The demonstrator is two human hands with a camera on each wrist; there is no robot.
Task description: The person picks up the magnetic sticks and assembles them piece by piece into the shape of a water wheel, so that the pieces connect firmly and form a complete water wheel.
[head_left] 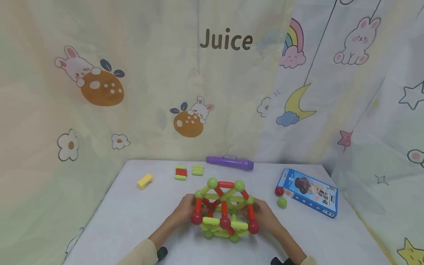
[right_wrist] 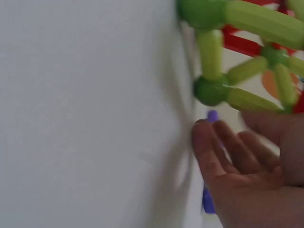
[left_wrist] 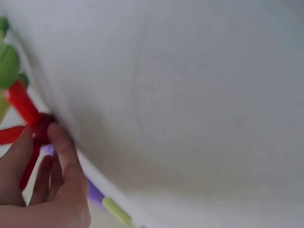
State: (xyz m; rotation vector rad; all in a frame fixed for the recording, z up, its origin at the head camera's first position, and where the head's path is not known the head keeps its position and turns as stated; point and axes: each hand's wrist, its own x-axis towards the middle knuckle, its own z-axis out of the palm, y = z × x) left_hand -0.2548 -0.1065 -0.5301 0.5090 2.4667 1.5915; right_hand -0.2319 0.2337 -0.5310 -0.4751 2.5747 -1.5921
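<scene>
A building-toy frame of lime and red rods joined by green and red balls is at the front middle of the white table, between both hands. My left hand is at its left side. In the left wrist view, that hand pinches a red ball with several red rods meeting at it. My right hand is at the right side of the frame. The right wrist view shows its fingers loosely extended, beside a green ball and lime rods; whether the thumb touches a rod cannot be told.
Behind the frame lie short lime and red rods, more lime rods and a purple tube. A yellow block is at the left. On the right are a blue box, a loose red ball and a green ball.
</scene>
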